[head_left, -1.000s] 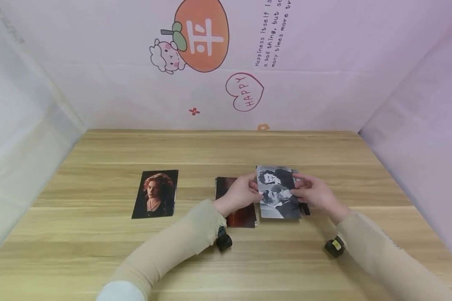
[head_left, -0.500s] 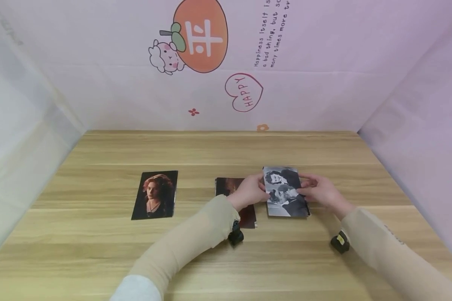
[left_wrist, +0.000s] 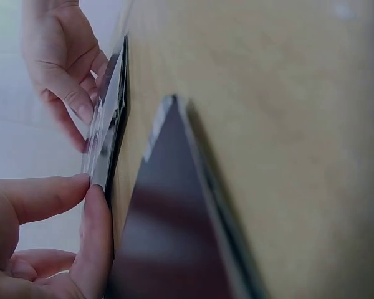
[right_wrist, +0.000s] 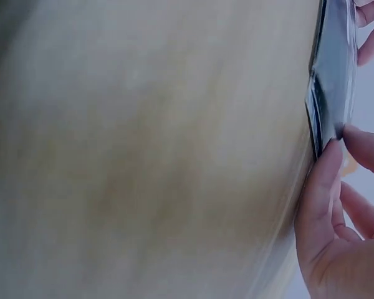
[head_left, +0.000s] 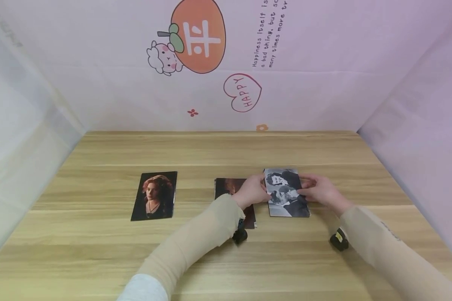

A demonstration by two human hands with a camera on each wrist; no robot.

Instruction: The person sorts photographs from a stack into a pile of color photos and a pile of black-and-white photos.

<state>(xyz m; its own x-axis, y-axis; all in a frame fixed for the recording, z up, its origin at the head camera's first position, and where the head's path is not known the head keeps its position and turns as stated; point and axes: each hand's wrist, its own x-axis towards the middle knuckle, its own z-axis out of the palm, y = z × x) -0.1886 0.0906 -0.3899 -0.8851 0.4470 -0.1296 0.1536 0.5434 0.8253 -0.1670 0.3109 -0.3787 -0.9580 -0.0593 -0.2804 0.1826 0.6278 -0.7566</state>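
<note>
A pale wooden table (head_left: 226,259) walled by pink printed sheeting carries everything. Both hands pinch a small stack of glossy black-and-white photo cards (head_left: 286,193) between them, left hand (head_left: 251,191) on its left edge, right hand (head_left: 321,190) on its right. Under the left wrist lies a dark reddish photo card (head_left: 233,188); well left of it, a red-haired portrait card (head_left: 154,195).

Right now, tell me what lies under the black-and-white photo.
The black-and-white photo tops a thin stack of photos, pinched by left hand and right hand. Only edges show; their pictures are covered. Below is the table.
</note>
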